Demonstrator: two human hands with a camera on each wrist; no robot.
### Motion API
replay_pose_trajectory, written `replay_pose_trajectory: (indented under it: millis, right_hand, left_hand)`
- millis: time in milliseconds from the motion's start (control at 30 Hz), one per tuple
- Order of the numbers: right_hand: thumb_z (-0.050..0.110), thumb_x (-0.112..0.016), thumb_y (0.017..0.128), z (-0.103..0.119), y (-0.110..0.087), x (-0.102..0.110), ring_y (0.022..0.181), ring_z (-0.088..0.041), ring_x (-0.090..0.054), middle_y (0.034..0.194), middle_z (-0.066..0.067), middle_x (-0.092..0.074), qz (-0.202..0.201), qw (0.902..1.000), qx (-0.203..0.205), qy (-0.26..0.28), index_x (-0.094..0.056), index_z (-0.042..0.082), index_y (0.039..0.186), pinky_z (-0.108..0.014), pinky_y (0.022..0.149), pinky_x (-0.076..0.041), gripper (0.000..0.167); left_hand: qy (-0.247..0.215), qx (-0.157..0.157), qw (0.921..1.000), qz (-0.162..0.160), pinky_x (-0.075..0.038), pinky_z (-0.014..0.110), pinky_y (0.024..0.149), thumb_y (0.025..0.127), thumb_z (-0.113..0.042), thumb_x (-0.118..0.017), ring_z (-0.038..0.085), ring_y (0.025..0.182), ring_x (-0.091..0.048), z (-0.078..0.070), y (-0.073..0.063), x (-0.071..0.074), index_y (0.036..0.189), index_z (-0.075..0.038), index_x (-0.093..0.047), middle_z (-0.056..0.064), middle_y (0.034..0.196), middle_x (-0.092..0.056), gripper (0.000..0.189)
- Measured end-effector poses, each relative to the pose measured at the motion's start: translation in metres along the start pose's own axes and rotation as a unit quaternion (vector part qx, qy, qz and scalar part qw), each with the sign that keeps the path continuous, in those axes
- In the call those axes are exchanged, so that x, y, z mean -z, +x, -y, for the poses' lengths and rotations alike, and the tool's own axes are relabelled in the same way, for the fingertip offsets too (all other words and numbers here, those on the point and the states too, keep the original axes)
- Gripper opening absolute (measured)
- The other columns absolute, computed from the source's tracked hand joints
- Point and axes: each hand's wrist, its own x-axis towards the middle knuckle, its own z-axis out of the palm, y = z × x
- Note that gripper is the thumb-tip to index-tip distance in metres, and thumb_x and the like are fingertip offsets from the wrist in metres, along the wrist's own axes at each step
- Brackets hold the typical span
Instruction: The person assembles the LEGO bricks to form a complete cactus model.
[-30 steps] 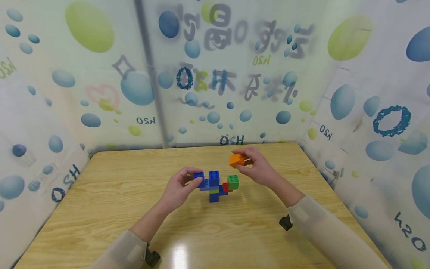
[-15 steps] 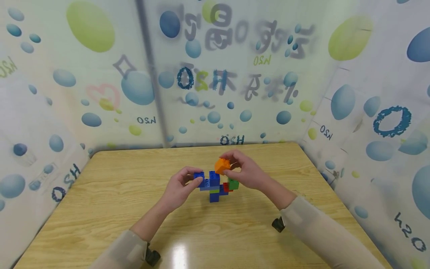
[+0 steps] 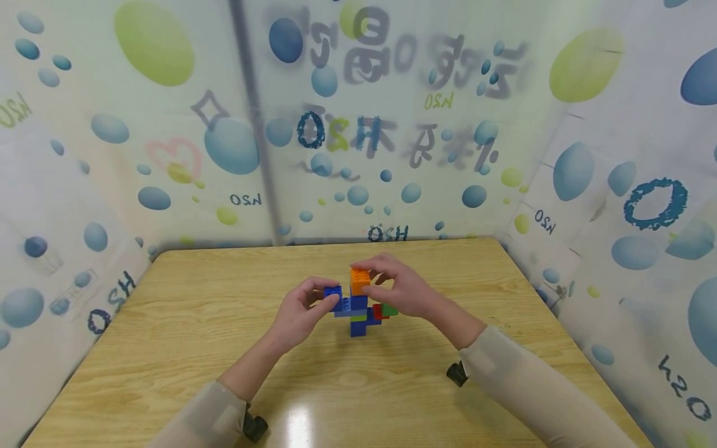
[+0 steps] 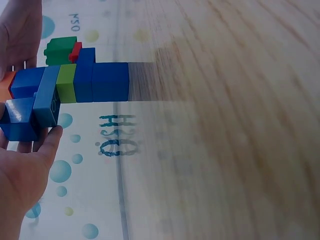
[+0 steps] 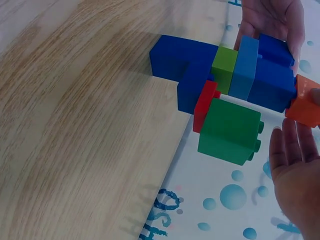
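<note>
A tower of toy building bricks (image 3: 358, 328) stands upright on the table, with blue, lime green and light blue pieces in its middle. A red brick and a green brick (image 5: 230, 131) jut out on its right side. My left hand (image 3: 297, 316) pinches the blue brick (image 3: 333, 298) on the tower's left arm between thumb and fingers. With my right hand (image 3: 403, 289) I hold an orange brick (image 3: 360, 282) at the top of the central blue brick (image 5: 272, 84). Whether the orange brick is fully pressed down cannot be told.
The wooden table (image 3: 224, 361) reaches back to a patterned curtain (image 3: 347, 186) with bubbles and lettering. Similar curtains close off both sides. A small black camera (image 3: 254, 428) sits at the left wrist, another black camera (image 3: 457, 374) at the right.
My right hand has carried the orange brick leftward from above the green brick to the top of the central blue brick, turning it upright. The left hand has kept its hold.
</note>
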Motion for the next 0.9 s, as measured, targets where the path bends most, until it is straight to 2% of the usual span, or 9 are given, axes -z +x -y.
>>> replay_pose_trajectory:
  millis: [167,300,433,600,700,900]
  right_hand:
    - [0.024,-0.068,0.111,0.003,0.000,-0.004,0.119,-0.021,-0.065,0.138,-0.006,-0.066,-0.009,0.9999,-0.011,-0.002,-0.067,0.020,0.152,-0.038,0.101,-0.059,0.042]
    - [0.027,-0.064,0.113,0.003,0.000,-0.006,0.117,-0.021,-0.067,0.137,-0.004,-0.069,-0.016,0.9997,-0.016,0.005,-0.068,0.020,0.151,-0.040,0.100,-0.060,0.039]
    - [0.026,-0.066,0.112,0.002,0.000,-0.008,0.114,-0.020,-0.068,0.136,-0.005,-0.071,-0.022,0.9995,-0.019,0.015,-0.069,0.019,0.149,-0.041,0.099,-0.061,0.038]
    - [0.027,-0.067,0.111,0.002,0.000,-0.009,0.110,-0.020,-0.070,0.133,-0.005,-0.072,-0.028,0.9988,-0.026,0.032,-0.071,0.019,0.147,-0.036,0.095,-0.062,0.037]
    - [0.026,-0.068,0.111,0.002,0.000,-0.010,0.110,-0.020,-0.070,0.132,-0.005,-0.073,-0.032,0.9984,-0.026,0.038,-0.072,0.019,0.146,-0.035,0.096,-0.062,0.036]
    - [0.027,-0.069,0.110,0.003,-0.001,-0.011,0.114,-0.021,-0.070,0.133,-0.004,-0.074,-0.037,0.9982,-0.030,0.035,-0.073,0.019,0.144,-0.041,0.101,-0.060,0.035]
  left_hand:
    - [0.001,-0.012,0.9999,0.004,-0.060,0.024,0.096,0.109,-0.019,-0.070,0.030,0.119,-0.068,0.001,0.001,0.000,0.138,-0.007,-0.069,0.016,0.136,-0.069,0.031]
    - [0.003,-0.010,0.9999,0.004,-0.060,0.023,0.097,0.109,-0.020,-0.070,0.029,0.120,-0.068,0.001,0.001,0.000,0.138,-0.007,-0.068,0.015,0.136,-0.069,0.032]
    - [0.003,-0.005,1.0000,0.003,-0.060,0.024,0.097,0.109,-0.020,-0.070,0.029,0.121,-0.068,0.000,0.000,0.000,0.138,-0.009,-0.068,0.013,0.137,-0.069,0.031]
    - [0.005,-0.007,0.9999,0.005,-0.060,0.024,0.098,0.109,-0.020,-0.070,0.030,0.122,-0.068,0.000,0.000,0.001,0.138,-0.008,-0.068,0.014,0.137,-0.069,0.031]
    - [0.006,-0.007,0.9999,0.005,-0.060,0.023,0.098,0.109,-0.020,-0.071,0.032,0.122,-0.068,0.001,0.000,0.001,0.138,-0.007,-0.068,0.015,0.137,-0.069,0.032]
    - [0.005,-0.006,1.0000,0.001,-0.060,0.023,0.098,0.109,-0.020,-0.071,0.032,0.122,-0.068,0.001,0.001,0.000,0.137,-0.008,-0.069,0.015,0.137,-0.069,0.031]
